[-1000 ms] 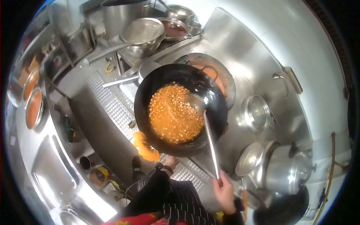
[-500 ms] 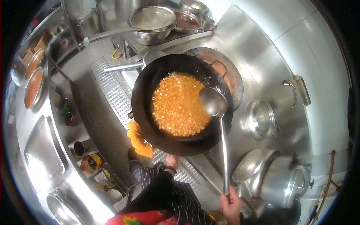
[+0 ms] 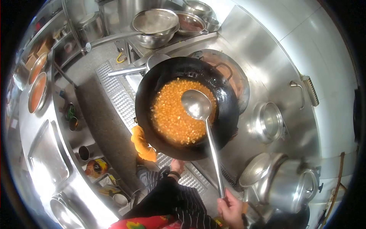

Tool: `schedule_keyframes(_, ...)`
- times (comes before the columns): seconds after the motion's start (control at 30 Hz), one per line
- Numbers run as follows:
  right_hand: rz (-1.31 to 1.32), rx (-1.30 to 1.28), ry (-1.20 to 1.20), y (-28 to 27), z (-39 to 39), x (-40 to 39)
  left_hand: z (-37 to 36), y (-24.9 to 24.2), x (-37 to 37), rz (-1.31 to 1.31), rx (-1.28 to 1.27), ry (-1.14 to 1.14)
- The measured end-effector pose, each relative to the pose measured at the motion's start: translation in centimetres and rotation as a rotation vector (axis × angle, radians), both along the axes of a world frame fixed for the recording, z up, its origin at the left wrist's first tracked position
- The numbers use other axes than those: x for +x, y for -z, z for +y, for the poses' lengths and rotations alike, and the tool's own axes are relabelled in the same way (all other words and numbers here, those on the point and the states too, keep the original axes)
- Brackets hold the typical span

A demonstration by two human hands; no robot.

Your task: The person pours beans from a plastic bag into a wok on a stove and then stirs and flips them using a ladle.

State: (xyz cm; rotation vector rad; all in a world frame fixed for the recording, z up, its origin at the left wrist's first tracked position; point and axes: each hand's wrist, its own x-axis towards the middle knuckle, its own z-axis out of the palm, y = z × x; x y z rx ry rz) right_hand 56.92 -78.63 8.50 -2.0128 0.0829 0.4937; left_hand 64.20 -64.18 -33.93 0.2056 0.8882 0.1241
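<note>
My right hand [image 3: 231,210] is wrapped round the handle end of a long steel ladle [image 3: 214,158]. The bowl of the ladle hangs over the orange liquid, full of small pale pieces [image 3: 173,114], inside a big black wok [image 3: 225,129]. My left hand [image 3: 177,166] is just under the near rim of the wok, its fingers mostly hidden there, so I cannot tell what it holds. A yellow-orange cloth [image 3: 144,145] covers a spot on the wok's left rim. At the far rim a loop handle [image 3: 223,70] sticks out.
A strainer on a bowl [image 3: 155,23] stands at the back, its long handle reaching left. Steel pots [image 3: 289,187] crowd the lower right. A round steel pot [image 3: 268,122] sits right of the wok. On the left, a counter [image 3: 32,126] carries trays and pans of orange liquid.
The ladle bowl has swung left from the wok's right side to over the middle of the liquid; my right hand moved slightly left with it. My left hand stays near the rim.
</note>
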Motion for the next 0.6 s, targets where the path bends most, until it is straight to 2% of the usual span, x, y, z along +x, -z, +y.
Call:
schedule_keyframes(0.07,-0.004,0.046,-0.01,-1.0,1.0,0.4,0.1,-0.5,0.1,0.001,-0.004,-0.009)
schedule_keyframes(0.13,0.321,0.144,0.098,-4.2,3.8,1.9,0.0,1.1,-0.3,-0.139,0.039,0.058)
schedule_keyframes(0.17,0.324,0.152,0.1,-4.2,4.0,2.1,0.6,1.4,-0.5,-0.136,0.047,0.062)
schedule_keyframes(0.23,0.334,0.106,0.028,-3.8,4.2,2.4,2.1,1.7,-1.1,0.083,0.02,0.296)
schedule_keyframes(0.33,0.366,0.106,-0.008,-3.0,4.3,2.8,5.4,1.6,-2.3,0.198,0.073,0.232)
schedule_keyframes(0.37,0.415,0.137,0.007,-3.0,4.4,2.9,7.5,1.5,-3.7,0.077,0.686,0.614)
schedule_keyframes(0.4,0.418,0.15,0.01,-3.4,4.7,3.1,9.3,0.7,-3.3,0.223,0.071,0.174)
schedule_keyframes(0.47,0.551,0.201,0.024,-4.5,5.4,3.6,13.0,1.4,-4.8,0.326,0.204,0.187)
schedule_keyframes(0.53,0.557,0.243,0.022,-4.4,5.1,3.3,17.9,3.8,-7.8,0.25,0.21,0.19)
schedule_keyframes(0.57,0.587,0.296,0.033,-4.6,4.9,3.1,19.4,1.9,-8.3,0.309,0.241,0.122)
schedule_keyframes(0.6,0.615,0.35,0.042,-4.9,4.8,3.0,22.4,4.5,-10.8,0.034,0.123,0.116)
